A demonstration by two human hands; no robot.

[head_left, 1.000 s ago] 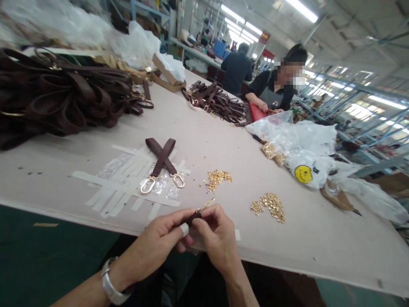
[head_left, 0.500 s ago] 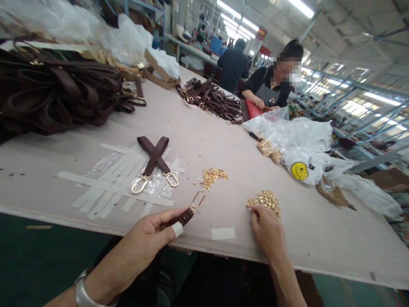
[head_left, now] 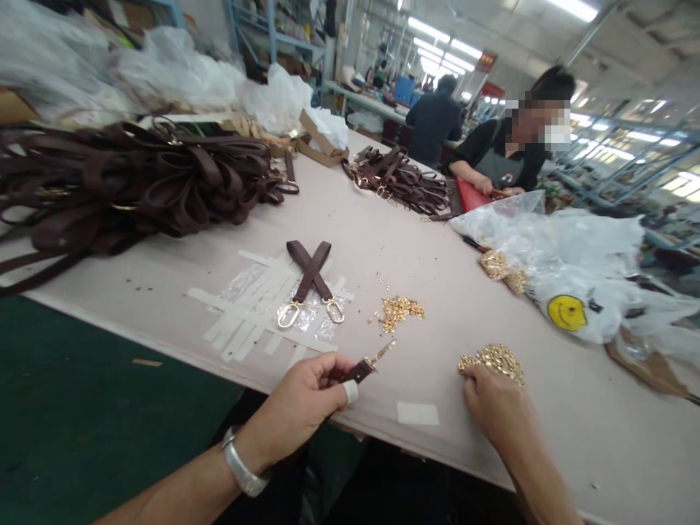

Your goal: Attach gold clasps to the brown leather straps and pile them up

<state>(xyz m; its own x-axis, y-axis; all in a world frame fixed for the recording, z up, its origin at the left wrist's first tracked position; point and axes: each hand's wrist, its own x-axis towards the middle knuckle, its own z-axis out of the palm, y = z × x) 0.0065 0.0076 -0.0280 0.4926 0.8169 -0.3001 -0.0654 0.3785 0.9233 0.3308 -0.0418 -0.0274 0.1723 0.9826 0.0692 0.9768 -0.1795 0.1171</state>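
Observation:
Between the thumb and fingers of my left hand [head_left: 309,397] is the end of a dark brown leather strap [head_left: 358,372]. A gold clasp [head_left: 383,351] sticks out from it, seen edge-on. White tape wraps the left thumb. My right hand [head_left: 492,401] has its fingers pinched at the near edge of a pile of small gold studs [head_left: 500,359]; whether a stud is between the fingertips is hidden. A second heap of small gold pieces [head_left: 402,312] lies beyond the clasp. To its left, a folded brown strap [head_left: 311,273] lies crossed, with a gold oval clasp at each end.
A big heap of brown straps [head_left: 180,182] covers the table's left side, and a smaller strap pile [head_left: 405,179] lies at the back. Plastic bags [head_left: 552,240] line the right. Tape strips [head_left: 246,321] stick to the tabletop. Across the table a person [head_left: 506,153] handles something red.
The view has swung left, so the table things appear farther right. My left hand has turned the strap end, bringing the clasp edge-on. My right hand stays at the stud pile.

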